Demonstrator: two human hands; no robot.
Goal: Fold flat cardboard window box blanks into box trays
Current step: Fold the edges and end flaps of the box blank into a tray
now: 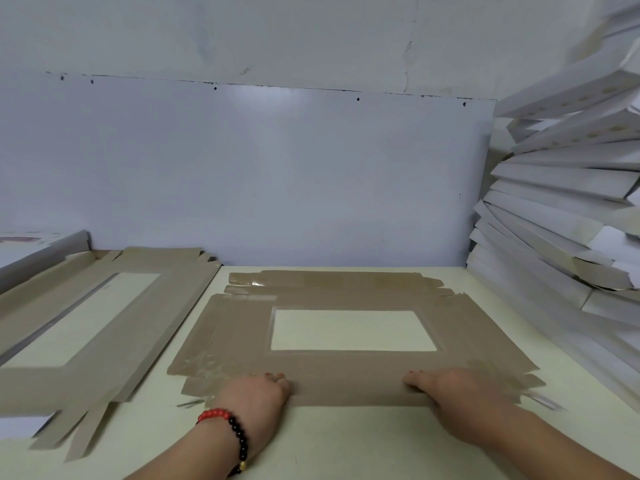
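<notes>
A flat brown cardboard window box blank (346,368) lies in the middle of the pale table, its rectangular window opening showing the tabletop. My left hand (256,393) rests on the blank's near strip toward the left, fingers pressing down on it. My right hand (450,396) rests on the same near strip toward the right, fingers flat and pointing left. A red and black bead bracelet circles my left wrist. The near flap's edge lies under both hands.
A pile of flat brown blanks (86,323) lies at the left, partly over the table edge. Folded white box trays (561,216) are stacked high along the right. A white wall panel (259,174) closes the back of the table (346,445).
</notes>
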